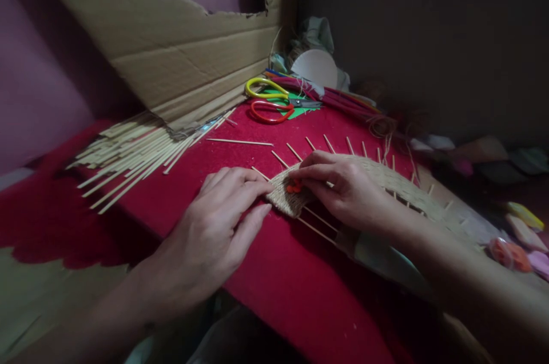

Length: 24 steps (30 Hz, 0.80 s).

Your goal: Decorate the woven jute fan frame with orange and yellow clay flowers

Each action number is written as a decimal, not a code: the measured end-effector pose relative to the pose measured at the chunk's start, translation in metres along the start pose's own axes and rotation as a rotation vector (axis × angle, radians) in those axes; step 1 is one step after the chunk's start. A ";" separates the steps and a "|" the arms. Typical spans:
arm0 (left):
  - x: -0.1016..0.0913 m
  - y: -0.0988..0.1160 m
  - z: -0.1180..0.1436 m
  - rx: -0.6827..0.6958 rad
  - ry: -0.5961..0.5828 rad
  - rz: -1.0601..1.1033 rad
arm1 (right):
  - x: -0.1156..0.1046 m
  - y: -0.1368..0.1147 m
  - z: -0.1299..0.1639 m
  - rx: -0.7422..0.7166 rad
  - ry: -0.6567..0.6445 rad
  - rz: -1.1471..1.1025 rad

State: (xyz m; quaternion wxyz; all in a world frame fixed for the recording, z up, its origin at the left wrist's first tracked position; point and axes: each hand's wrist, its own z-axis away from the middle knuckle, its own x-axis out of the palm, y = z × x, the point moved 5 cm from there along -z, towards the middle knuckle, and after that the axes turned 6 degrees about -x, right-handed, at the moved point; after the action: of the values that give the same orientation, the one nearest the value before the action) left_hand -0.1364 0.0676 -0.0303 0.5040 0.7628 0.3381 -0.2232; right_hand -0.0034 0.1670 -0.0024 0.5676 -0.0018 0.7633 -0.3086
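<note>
A dim home craft corner, judging by the red-covered table (274, 272) strewn with a heap of thin sticks (128, 158), scissors (274, 102), coloured paper strips (343, 98) and torn cardboard (180, 50) leaning against a purple wall (38, 78).

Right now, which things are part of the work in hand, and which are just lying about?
In use: woven fan piece, small red piece, left hand, right hand.
Lying about: scissors, stick bundle, cardboard, loose stick.
</note>
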 end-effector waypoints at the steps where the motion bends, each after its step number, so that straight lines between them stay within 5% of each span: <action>1: 0.000 0.000 0.000 -0.002 -0.003 -0.004 | 0.001 0.000 0.000 -0.002 -0.002 0.003; 16: 0.000 -0.001 -0.001 -0.019 -0.005 0.002 | 0.001 0.001 -0.007 0.053 0.026 0.072; 24: 0.000 -0.001 -0.001 -0.028 -0.015 0.008 | 0.002 0.012 -0.005 0.158 0.091 -0.089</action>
State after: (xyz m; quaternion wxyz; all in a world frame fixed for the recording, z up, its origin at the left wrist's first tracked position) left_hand -0.1369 0.0684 -0.0303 0.5180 0.7554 0.3342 -0.2222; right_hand -0.0043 0.1784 -0.0084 0.5164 0.0230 0.7607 -0.3925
